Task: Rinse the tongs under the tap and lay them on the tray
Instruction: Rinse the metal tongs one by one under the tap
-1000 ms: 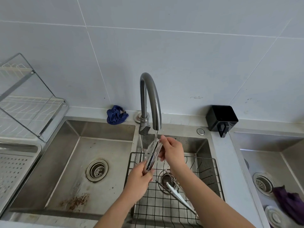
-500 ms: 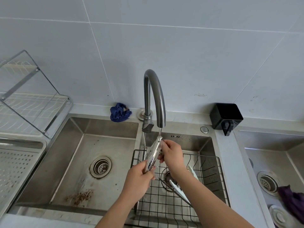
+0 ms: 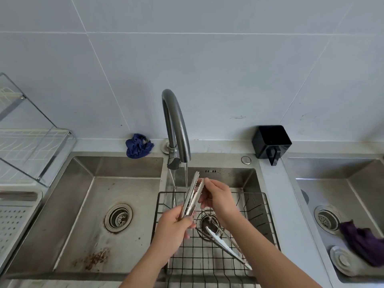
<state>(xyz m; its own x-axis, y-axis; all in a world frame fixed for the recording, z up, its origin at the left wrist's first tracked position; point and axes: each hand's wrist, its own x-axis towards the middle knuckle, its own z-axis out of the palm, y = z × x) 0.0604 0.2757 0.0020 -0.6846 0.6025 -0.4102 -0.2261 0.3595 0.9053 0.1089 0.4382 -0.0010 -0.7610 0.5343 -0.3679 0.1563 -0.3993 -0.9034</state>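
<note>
Steel tongs (image 3: 192, 196) with serrated tips point up toward the running tap (image 3: 176, 125), just right of the water stream. My left hand (image 3: 173, 231) grips their handle end from below. My right hand (image 3: 218, 197) pinches the upper jaws near the tips. Both hands hover over the middle sink, above a black wire basket (image 3: 257, 215). A second pair of tongs with white tips (image 3: 224, 245) lies in that basket under my right forearm. A perforated tray (image 3: 14, 221) sits at the far left edge.
The left sink basin (image 3: 89, 215) has rust stains and a drain. A blue cloth (image 3: 138, 145) lies behind it. A black holder (image 3: 271, 142) stands right of the tap. The right sink holds a purple cloth (image 3: 363, 242) and a round lid (image 3: 340, 259). A dish rack (image 3: 27, 142) stands upper left.
The tongs have tilted slightly, their tips now just right of the stream; my right hand's fingers have slid up toward the serrated tips. Both hands keep their hold.
</note>
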